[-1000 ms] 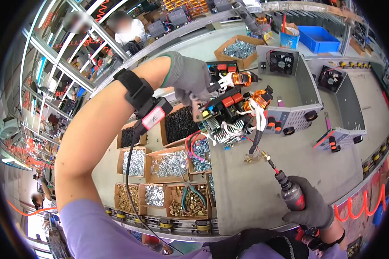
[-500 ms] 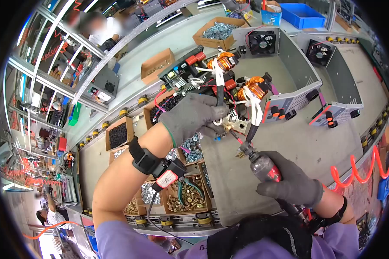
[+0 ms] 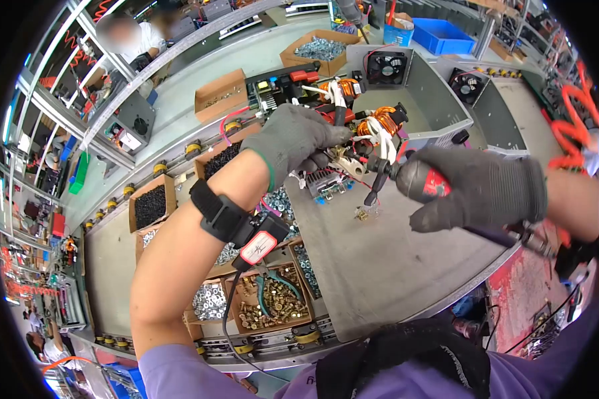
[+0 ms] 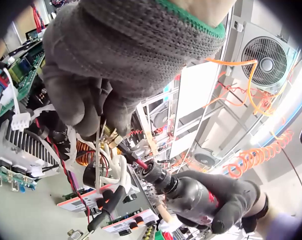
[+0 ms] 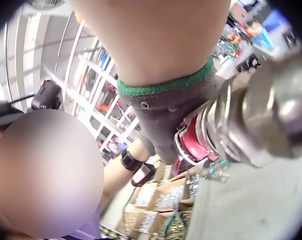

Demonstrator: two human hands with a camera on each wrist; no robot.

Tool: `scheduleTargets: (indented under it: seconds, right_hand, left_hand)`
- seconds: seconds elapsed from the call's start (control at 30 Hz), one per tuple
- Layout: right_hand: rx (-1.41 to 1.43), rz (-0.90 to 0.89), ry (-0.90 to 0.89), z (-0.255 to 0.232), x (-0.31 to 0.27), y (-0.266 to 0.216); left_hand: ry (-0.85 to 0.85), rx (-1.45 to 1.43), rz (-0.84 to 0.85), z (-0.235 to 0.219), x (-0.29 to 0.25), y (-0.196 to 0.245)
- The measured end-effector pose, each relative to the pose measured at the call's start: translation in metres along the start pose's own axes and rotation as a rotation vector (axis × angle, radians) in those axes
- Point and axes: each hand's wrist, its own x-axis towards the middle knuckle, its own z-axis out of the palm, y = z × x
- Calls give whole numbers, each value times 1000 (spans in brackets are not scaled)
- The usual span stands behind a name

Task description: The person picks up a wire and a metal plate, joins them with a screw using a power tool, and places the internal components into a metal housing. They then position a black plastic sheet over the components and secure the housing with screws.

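My gloved left hand point(image 3: 293, 136) pinches a small metal plate point(image 4: 98, 157), seen nearly edge-on in the left wrist view. A brass bolt point(image 4: 113, 140) sits at this plate, close by the fingertips. In my gloved right hand point(image 3: 489, 189) is an air screwdriver point(image 3: 419, 181), gripped around its dark body, its tip pointing at the bolt. Beside the left hand lies a circuit board assembly point(image 3: 266, 94) with copper-wound coils point(image 3: 381, 122) and white-sleeved leads. A black-sleeved cable point(image 3: 375, 189) hangs below the screwdriver's front end.
Grey metal housings with fans point(image 3: 387, 68) stand at the back right. Cardboard boxes of black screws point(image 3: 151, 205), washers point(image 3: 210, 300) and brass hardware point(image 3: 249, 309) line the left side; pliers point(image 3: 262, 296) lie in the brass box. A coiled orange hose point(image 3: 569, 123) hangs at right.
My left hand came down from the board's far side to its near edge with the plate. The right hand raised the screwdriver up to the plate, and the black-sleeved cable now hangs apart from its tip.
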Motion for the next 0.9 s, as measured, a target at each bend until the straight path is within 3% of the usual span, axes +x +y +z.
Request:
scheduleTargets:
  seconds: [0.07,0.13,0.17,0.23,0.3,0.33,0.43,0.53,0.6,0.67,0.7,0.73,0.83,0.9]
  right_hand:
    - [-172,-2,-27,-17,3,-21]
    - [-669,129,-54,-26,8,-41]
    - [-907,67,-36,-26,7,-47]
    - [-1046,46,-39,-27,12,-59]
    - [-1323,-26,-24,-28,14,-71]
    - [-1328,-28,-22,-27,15,-71]
    - [-1098,-58,20,-21,20,-53]
    - [-464,-204,160,5,29,-9]
    - [31,-296,144,37,38,15]
    - [422,-173,66,61,39,14]
    - [793,-9,-105,67,34,9]
    - [958,28,-91,79,34,9]
    - [1231,-134,-45,116,50,18]
    - [1158,-165,-10,123,58,18]
  left_hand:
    - [25,31,14,0,-1,1]
    - [36,140,53,1,3,1]
    - [40,195,63,1,4,0]
    - [51,327,69,3,10,-3]
    - [23,186,68,-1,10,-10]
    - [-8,51,64,-3,9,-14]
    - [-26,-217,54,-24,0,-32]
    - [-34,-403,63,-30,-10,-44]
    - [-102,-509,50,-33,1,-62]
    - [-129,-507,62,-34,0,-66]
    - [-136,-542,96,-32,-1,-67]
    - [-143,-576,131,-31,-3,-66]
    - [-114,-603,128,-31,-7,-68]
    - [-27,-600,135,-28,-15,-65]
